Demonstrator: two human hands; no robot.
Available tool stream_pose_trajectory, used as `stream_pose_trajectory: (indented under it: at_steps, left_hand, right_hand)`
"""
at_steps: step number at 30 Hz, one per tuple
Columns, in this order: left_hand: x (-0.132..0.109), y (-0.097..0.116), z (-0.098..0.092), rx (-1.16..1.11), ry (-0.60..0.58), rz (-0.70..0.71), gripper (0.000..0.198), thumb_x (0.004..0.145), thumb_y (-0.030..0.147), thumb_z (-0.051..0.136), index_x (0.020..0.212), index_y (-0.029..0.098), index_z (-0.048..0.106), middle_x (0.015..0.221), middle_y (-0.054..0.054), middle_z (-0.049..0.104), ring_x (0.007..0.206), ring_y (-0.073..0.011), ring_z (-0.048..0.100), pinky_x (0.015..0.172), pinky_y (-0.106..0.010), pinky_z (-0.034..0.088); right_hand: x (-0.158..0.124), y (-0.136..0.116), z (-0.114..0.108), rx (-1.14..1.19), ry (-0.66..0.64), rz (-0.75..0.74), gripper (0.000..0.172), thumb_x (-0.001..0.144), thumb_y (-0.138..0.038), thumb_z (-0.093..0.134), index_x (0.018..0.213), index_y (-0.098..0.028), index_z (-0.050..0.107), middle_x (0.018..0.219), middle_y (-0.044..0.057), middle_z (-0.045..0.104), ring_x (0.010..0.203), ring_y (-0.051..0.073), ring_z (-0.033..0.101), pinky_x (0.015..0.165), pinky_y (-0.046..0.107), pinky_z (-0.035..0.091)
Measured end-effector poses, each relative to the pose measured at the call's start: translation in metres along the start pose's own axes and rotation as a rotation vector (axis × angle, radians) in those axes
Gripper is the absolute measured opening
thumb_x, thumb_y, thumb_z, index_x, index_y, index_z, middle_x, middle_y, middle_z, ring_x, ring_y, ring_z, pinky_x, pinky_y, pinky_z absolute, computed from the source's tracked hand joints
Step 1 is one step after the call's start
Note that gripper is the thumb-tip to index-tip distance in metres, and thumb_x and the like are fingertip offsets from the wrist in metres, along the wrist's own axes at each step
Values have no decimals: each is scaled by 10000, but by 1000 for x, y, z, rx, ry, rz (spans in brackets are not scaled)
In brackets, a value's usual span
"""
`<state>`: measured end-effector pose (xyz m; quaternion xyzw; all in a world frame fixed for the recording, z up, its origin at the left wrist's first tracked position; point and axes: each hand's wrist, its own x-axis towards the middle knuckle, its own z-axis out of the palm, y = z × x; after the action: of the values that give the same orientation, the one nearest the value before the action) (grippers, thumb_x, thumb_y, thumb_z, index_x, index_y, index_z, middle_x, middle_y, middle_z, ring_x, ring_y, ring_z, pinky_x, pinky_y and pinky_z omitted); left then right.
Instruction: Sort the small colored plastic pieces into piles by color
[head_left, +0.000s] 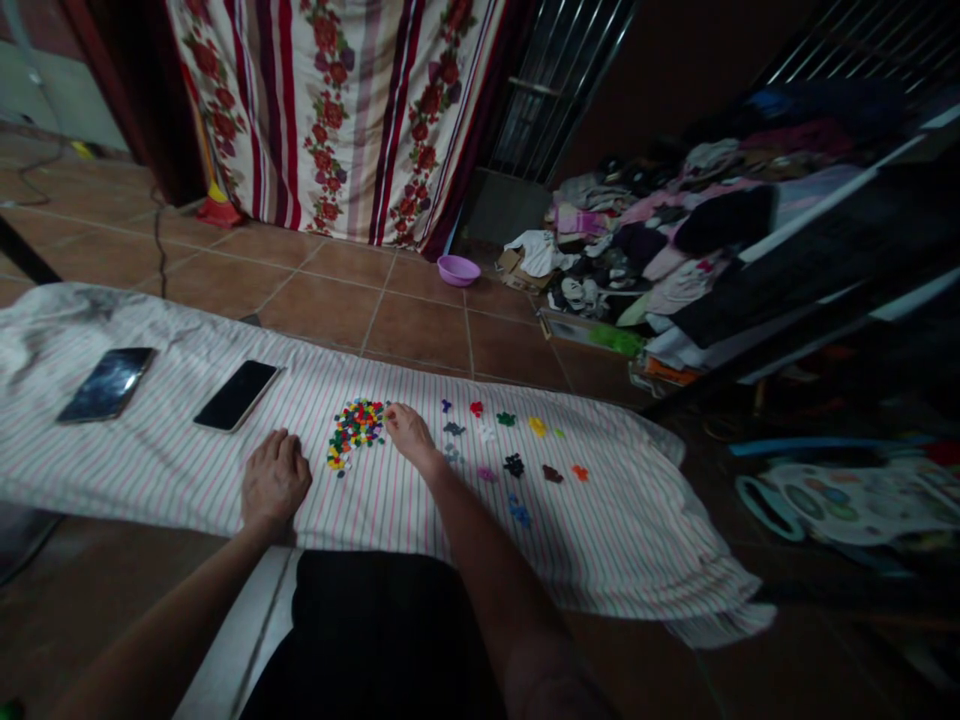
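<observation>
A pile of small mixed-colour pieces [356, 428] lies on the striped cloth [405, 510]. At the pile's right edge is my right hand [407, 432], its fingers pinched together; whatever they hold is too small to make out. My left hand [276, 476] rests on the cloth left of the pile, fingers curled under and their tips hidden. To the right lie several single-colour groups, among them red [477, 409], green [506, 419], yellow [537, 427], black [514, 465], brown [552, 474], orange [580, 472] and blue [518, 510].
Two dark-screened devices, a phone [237, 395] and a larger one [107, 384], lie on the cloth at the left. Beyond, on the tiled floor, are a purple basin [458, 270] and a heap of clothes [660, 230]. A striped floral curtain [330, 120] hangs behind.
</observation>
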<state>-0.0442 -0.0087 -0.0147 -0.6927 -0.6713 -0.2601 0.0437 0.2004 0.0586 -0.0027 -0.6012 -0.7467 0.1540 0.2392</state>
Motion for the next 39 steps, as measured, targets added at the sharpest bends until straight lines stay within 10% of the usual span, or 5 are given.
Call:
stream_pose_trajectory:
  at_steps: [7,20,39]
  left_hand:
    - [0,0,-2,-20,-26,-2,355,864,239,438,1152,134,617,1292,-195,616,1250,-326,534,1035,-499,421]
    - [1,0,-3,27,-41,16,384,888,283,375,1127,113,622,1293,-204,615,1243,-326,545,1027,-491,441]
    - [0,1,-3,23,-29,3,373,883,288,383,1118,131,628,1296,-197,615,1228,-326,552,1025,-500,443]
  right_hand:
    - [-6,25,-13,19,152,28,139,862,-117,529,895,-219,617,875,17,670,843,152,622,807,249,469]
    - [-64,134,-103,-51,534,407,174,817,-233,496,897,-182,642,827,57,712,745,165,639,730,263,492]
    - [-115,213,-186,-257,633,904,308,798,-210,470,1001,-159,697,895,125,715,818,233,649,717,305,436]
